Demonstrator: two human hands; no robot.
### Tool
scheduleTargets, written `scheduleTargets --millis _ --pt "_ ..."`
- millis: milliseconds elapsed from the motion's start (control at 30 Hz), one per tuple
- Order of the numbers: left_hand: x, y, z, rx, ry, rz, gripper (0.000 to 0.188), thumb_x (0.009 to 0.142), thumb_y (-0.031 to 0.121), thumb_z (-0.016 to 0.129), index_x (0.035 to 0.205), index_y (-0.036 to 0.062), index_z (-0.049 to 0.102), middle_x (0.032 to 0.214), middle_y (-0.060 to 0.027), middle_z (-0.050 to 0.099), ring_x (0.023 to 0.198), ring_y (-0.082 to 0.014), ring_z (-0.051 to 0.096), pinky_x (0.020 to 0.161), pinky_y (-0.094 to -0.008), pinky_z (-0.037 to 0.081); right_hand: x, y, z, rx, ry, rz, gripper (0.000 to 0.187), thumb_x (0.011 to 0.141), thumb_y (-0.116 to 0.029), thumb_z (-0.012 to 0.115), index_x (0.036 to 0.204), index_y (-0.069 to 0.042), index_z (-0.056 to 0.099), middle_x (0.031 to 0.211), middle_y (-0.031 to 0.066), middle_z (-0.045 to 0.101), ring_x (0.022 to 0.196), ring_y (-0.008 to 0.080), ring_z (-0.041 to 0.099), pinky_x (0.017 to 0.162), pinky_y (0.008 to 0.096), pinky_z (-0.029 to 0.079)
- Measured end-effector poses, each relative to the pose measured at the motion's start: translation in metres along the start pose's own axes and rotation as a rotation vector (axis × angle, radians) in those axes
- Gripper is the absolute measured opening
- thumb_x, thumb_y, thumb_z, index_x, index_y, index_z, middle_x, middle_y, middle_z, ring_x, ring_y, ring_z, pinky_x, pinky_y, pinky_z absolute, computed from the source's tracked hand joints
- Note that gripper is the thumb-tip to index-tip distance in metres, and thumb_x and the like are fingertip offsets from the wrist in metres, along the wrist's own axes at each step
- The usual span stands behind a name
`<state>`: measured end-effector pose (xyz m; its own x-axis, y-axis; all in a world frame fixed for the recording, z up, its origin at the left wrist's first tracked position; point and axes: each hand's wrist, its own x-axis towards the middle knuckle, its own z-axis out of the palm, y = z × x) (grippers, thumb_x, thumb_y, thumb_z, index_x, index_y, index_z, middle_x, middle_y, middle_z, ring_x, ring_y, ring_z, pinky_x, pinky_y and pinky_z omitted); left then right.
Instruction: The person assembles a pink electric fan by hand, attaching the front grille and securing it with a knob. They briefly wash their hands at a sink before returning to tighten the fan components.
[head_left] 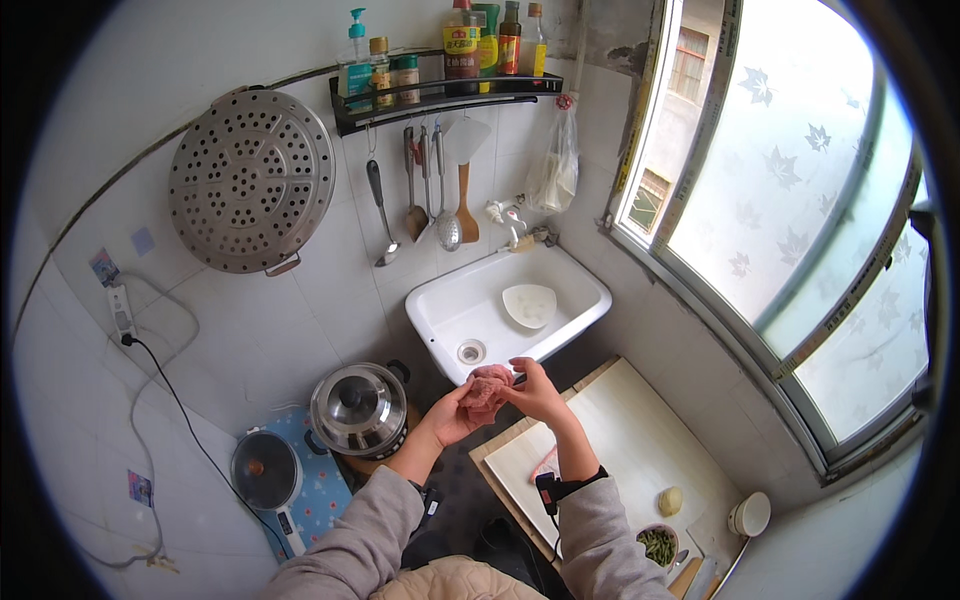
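Note:
A crumpled pinkish-red cloth point(487, 393) is held up in front of the near rim of the white sink point(432, 330). My left hand point(450, 418) is closed around its left side. My right hand point(537, 393) grips its right side, fingers bent. A small dark piece point(520, 379) shows between the cloth and my right fingers; its kind is unclear. Inside the sink lies a whitish bowl-shaped dish point(530, 306), apart from both hands.
Right of my hands, a pale board-topped table point(640, 420) bears a peeled round vegetable point(670, 501), a bowl of cut green beans point(657, 545) and a white cup point(750, 514). Left stand a lidded steel pot point(358, 408) and an electric pan point(266, 470). Utensils point(430, 190) hang beneath a bottle shelf point(440, 100).

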<state>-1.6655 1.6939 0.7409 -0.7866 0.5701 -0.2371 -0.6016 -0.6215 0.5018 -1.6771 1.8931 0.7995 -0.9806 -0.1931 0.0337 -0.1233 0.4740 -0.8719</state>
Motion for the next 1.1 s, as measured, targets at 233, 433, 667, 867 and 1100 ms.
scheduleTargets --millis 233,433,667,867,1100 --pt "0.142 0.057 -0.042 -0.012 0.005 0.216 0.031 0.105 0.034 0.051 0.124 0.0105 0.059 0.114 -0.0066 0.068 0.1 -0.026 0.066 0.075 -0.0384 0.053 0.19 0.007 -0.08 -0.06 0.243 -0.146 0.046 0.088 -0.018 0.072 0.128 -0.001 0.06 0.112 0.0187 0.067 0.087 0.0279 0.07 0.079 0.0379 0.056" --pt "0.272 0.103 -0.057 -0.096 0.079 0.2 0.032 0.108 0.036 0.043 0.124 0.0132 0.058 0.114 -0.0041 0.068 0.101 -0.0199 0.067 0.081 -0.0379 0.055 0.326 0.029 -0.092 -0.322 0.22 -0.122 0.067 0.093 -0.02 0.066 0.151 -0.004 0.036 0.138 0.0263 0.052 0.13 0.0393 0.049 0.109 0.043 0.04" --pt "0.339 0.138 -0.055 -0.132 0.198 0.168 0.039 0.108 0.042 0.039 0.125 0.0116 0.058 0.118 -0.0042 0.068 0.106 -0.0199 0.066 0.088 -0.0363 0.055 0.373 0.046 -0.099 -0.19 0.137 -0.268 0.036 0.091 0.004 0.054 0.125 -0.002 0.064 0.106 0.023 0.07 0.088 0.0317 0.072 0.079 0.0394 0.055" --pt "0.36 0.144 -0.064 -0.054 0.218 0.142 0.042 0.108 0.045 0.038 0.13 0.0127 0.054 0.127 -0.006 0.064 0.114 -0.0224 0.063 0.095 -0.041 0.052 0.374 0.053 -0.105 -0.222 0.165 -0.358 0.043 0.088 0.011 0.049 0.121 -0.006 0.069 0.106 0.0214 0.07 0.087 0.0293 0.073 0.078 0.0377 0.056" --pt "0.368 0.146 -0.07 -0.032 0.197 0.151 0.04 0.109 0.043 0.036 0.127 0.0136 0.057 0.121 -0.0043 0.067 0.105 -0.0189 0.066 0.085 -0.0364 0.054 0.372 0.061 -0.094 -0.097 0.248 -0.34 0.042 0.09 0.012 0.049 0.123 -0.006 0.069 0.105 0.0179 0.072 0.09 0.0262 0.072 0.083 0.0338 0.055"
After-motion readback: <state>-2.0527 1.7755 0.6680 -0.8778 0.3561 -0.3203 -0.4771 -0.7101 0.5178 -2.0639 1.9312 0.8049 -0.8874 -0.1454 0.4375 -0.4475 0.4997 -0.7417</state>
